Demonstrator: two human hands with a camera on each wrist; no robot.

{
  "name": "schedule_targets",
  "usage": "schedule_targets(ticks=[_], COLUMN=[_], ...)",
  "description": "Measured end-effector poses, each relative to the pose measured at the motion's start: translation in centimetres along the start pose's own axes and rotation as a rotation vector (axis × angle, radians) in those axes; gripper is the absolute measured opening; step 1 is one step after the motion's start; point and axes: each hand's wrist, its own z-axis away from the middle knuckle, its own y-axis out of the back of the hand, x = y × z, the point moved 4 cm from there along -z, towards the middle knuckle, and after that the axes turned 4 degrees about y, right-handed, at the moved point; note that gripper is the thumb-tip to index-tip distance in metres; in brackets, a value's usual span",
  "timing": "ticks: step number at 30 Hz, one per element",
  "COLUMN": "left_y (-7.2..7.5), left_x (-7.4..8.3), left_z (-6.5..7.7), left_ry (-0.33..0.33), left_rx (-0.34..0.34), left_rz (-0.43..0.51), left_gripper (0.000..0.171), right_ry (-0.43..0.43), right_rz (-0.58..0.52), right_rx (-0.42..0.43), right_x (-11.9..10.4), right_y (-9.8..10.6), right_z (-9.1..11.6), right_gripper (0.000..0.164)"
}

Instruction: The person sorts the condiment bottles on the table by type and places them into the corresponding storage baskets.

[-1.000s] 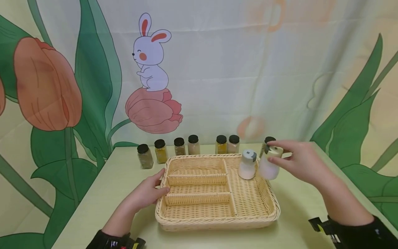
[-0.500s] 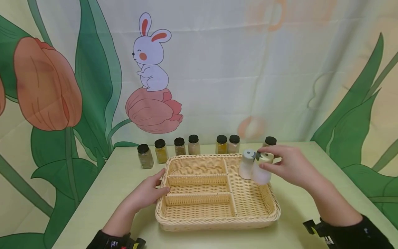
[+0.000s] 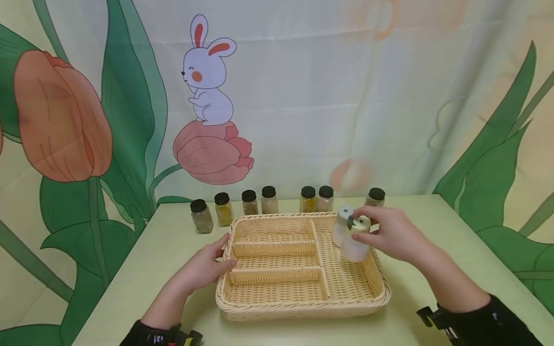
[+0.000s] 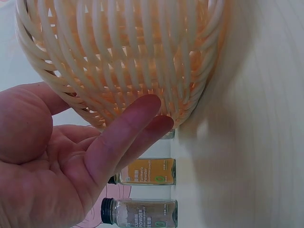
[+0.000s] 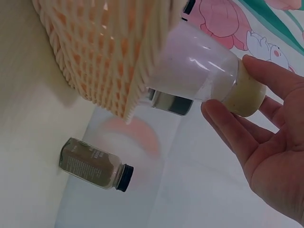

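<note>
My right hand (image 3: 391, 235) pinches the pale yellow cap of a clear seasoning shaker (image 3: 355, 251) with white contents, between thumb and fingers. It stands over the right compartment of the wicker basket (image 3: 303, 307), low inside the rim. Just behind it, a second shaker with a grey-white cap (image 3: 339, 228) is in the same compartment, partly covered by the held one. My left hand (image 3: 205, 271) grips the basket's left rim, thumb over the top; in the left wrist view the fingers lie along the woven outer wall (image 4: 123, 47).
Several black-capped spice jars line the back of the table, among them a turmeric powder jar (image 4: 152, 171) and a cumin powder jar (image 4: 145, 213). One brown jar (image 5: 90, 164) stands behind the basket's right corner. A printed curtain (image 3: 294, 96) hangs behind the table (image 3: 143, 274).
My right hand has carried the yellow-capped shaker left and toward me, from over the basket's right rim into the right compartment. The left hand keeps its place on the rim.
</note>
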Motion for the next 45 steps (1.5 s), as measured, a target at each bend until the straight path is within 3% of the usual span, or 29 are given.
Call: schedule_targets(ticks=[23,45], left_y=[-0.1,0.1], left_x=[0.1,0.2], left_z=[0.0,0.0], left_ry=[0.0,-0.01], left_rx=[-0.008,-0.011], left_rz=[0.004,-0.018], left_gripper=[0.081,0.08], right_ry=[-0.054,-0.085], right_rz=[0.013,-0.006], right_rx=[-0.09,-0.091], right_x=[1.0,1.1], right_y=[-3.0,-3.5], right_z=[0.2,0.7], right_gripper=[0.032,0.038])
